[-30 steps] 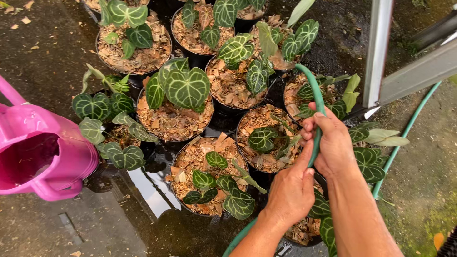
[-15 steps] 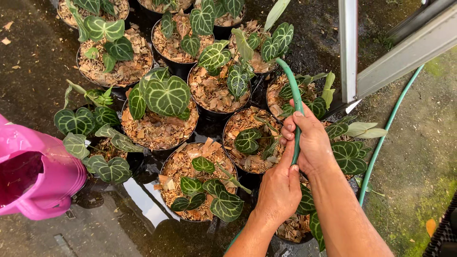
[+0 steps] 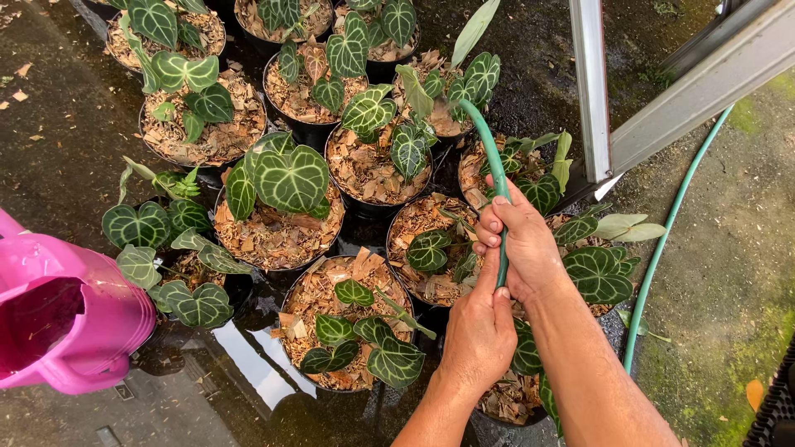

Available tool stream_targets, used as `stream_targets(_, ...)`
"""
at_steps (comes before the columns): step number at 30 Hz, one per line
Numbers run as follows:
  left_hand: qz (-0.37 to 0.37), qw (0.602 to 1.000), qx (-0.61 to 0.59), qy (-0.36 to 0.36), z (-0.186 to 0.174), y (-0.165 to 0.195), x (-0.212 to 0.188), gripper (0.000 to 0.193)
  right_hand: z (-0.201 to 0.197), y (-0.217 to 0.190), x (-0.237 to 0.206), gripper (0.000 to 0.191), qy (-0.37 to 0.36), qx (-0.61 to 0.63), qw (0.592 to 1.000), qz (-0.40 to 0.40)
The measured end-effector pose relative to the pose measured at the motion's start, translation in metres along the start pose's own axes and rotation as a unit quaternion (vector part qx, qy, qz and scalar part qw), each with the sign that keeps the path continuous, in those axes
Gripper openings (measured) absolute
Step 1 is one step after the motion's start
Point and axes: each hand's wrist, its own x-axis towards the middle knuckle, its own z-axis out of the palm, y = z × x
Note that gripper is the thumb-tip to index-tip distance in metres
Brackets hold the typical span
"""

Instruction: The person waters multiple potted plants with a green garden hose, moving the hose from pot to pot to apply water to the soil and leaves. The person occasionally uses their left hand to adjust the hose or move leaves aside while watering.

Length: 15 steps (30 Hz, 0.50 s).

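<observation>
- Both my hands on the green hose (image 3: pixel 498 178), held over the pots.
- R hand (image 3: pixel 522 240) higher up, fingers curled tight round hose.
- L hand (image 3: pixel 480 331) just below it, closed on hose too, thumb up along it.
- Hose arcs up from hands; tip bends down toward a pot (image 3: pixel 368 170) w/ veined leaves, bark mulch.
- Pots packed close on wet dark ground.
- Pink watering can (image 3: pixel 58 319) at my left, well apart from hands.
- More hose (image 3: pixel 667 240) runs along the ground on the right, by a metal frame (image 3: pixel 592 91).
</observation>
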Motion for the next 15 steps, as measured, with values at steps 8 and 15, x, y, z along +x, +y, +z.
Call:
stream_targets(8, 0.046, 0.998, -0.014, 0.028, 0.0, 0.003, -0.004, 0.066, 0.0, 0.001, 0.0, 0.043, -0.016, 0.009, 1.0, 0.007)
stream_targets(15, 0.048, 0.998, -0.021, 0.045, -0.005, 0.006, -0.003, 0.065, -0.001, 0.003, 0.01, 0.043, -0.035, 0.006, 0.999, 0.012)
